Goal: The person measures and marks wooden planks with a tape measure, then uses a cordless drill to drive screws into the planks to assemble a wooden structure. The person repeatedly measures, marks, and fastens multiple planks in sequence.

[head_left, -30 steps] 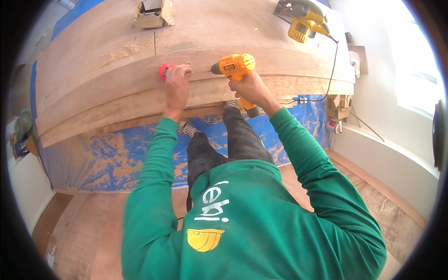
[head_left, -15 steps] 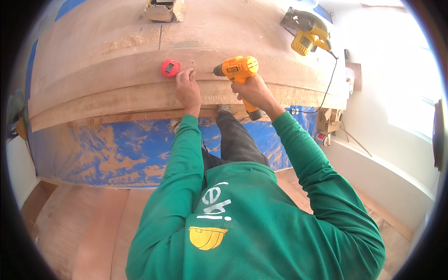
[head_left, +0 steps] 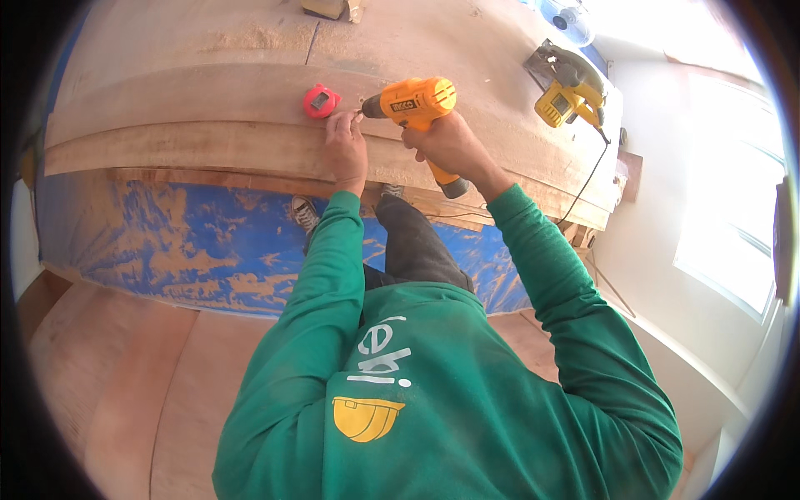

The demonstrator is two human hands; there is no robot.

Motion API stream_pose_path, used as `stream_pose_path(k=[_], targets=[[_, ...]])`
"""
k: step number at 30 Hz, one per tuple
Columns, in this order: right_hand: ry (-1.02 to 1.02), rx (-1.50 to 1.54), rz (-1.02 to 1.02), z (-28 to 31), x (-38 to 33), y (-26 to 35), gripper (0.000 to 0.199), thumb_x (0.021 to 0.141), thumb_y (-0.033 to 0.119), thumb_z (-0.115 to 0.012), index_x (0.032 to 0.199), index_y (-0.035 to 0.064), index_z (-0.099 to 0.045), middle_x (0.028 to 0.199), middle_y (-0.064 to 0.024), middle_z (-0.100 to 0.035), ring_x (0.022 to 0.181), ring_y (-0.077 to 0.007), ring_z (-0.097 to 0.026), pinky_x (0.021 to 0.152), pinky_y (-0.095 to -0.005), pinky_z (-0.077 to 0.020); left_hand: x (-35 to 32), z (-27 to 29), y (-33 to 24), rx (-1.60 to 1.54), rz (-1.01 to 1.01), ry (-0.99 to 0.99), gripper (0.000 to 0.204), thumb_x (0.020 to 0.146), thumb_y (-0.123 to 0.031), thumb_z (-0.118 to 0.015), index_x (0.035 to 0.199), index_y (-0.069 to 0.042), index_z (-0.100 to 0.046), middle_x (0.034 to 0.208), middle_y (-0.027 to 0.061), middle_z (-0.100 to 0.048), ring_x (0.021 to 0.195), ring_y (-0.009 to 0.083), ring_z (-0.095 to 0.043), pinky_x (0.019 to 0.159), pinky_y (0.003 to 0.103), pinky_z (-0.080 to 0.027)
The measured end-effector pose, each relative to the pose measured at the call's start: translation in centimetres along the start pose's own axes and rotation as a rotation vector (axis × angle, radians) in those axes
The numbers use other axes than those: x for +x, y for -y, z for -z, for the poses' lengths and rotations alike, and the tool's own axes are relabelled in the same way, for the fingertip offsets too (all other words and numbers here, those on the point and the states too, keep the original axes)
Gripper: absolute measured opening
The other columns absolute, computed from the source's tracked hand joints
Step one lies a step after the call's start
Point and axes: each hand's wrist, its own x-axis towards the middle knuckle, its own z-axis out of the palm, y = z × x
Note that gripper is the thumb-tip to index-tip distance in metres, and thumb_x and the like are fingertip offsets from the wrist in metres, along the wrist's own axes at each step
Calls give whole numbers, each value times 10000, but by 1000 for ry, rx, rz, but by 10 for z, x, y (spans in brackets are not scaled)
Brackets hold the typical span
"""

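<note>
My right hand (head_left: 457, 152) is wrapped round the grip of a yellow and black cordless drill (head_left: 417, 102). The drill lies level above the wood, its chuck pointing left. My left hand (head_left: 346, 152) is closed in a pinch at the drill's tip, fingertips against or just beside the bit end. Whatever those fingers hold is too small to make out. Just beyond them a pink-red tape measure (head_left: 320, 101) rests on the board. Under both hands lie long wooden planks (head_left: 208, 143) along the near edge of the wide worktop.
A yellow circular saw (head_left: 571, 93) sits at the far right, its black cord (head_left: 588, 185) running down over the edge. A small open box (head_left: 333, 8) stands at the back. Sawdust lies on the wood. A dusty blue sheet (head_left: 233, 242) spreads below, and a white wall (head_left: 658, 167) rises at right.
The drill has moved left, so its tip now meets my left fingertips. My left hand has shifted slightly right and away from me. The whole view has tilted a little.
</note>
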Motion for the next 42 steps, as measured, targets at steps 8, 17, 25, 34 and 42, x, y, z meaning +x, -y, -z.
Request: stream_pose_path(k=[8, 17, 25, 34, 42], targets=[[12, -35, 4, 0, 0, 4, 377, 936, 160, -716, 1261, -28, -690, 910, -116, -768, 741, -210, -778, 701, -381, -639, 0, -4, 3, 29, 15, 0, 108, 1024, -124, -740, 1123, -117, -783, 1114, 77, -760, 1004, 325, -759, 832, 464, -615], [-13, -51, -7, 2, -4, 6, 360, 934, 163, -713, 1245, -19, -702, 903, -135, -776, 767, -230, -794, 718, -403, -638, -3, -6, 4, -18, -10, -20, 155, 1028, -113, -719, 1161, -164, -779, 1139, 45, -754, 1029, 306, -762, 828, 458, -623], [-40, -285, 150, 2, 6, -2, 379, 893, 183, -705, 1239, 30, -729, 961, -216, -795, 901, -413, -790, 821, -493, -629, -6, -9, 3, 33, -7, -19, 156, 1050, -140, -693, 1174, -177, -781, 1178, 50, -743, 1028, 317, -762, 828, 469, -624], [14, -417, 105, 5, 15, 22, 387, 886, 196, -704, 1241, 45, -736, 1096, -248, -795, 1048, -454, -761, 916, -519, -608, -7, -11, 5, 33, 8, -36, 160, 1045, -150, -705, 1166, -202, -796, 1150, 16, -767, 1002, 295, -776, 812, 445, -632], [14, -429, 138, -2, 14, 28, 363, 892, 198, -700, 1221, 50, -737, 1060, -246, -796, 1022, -460, -761, 914, -528, -611, -7, -12, 8, 74, 18, 7, 159, 1036, -156, -717, 1167, -212, -786, 1159, -8, -770, 990, 283, -782, 781, 447, -636]])
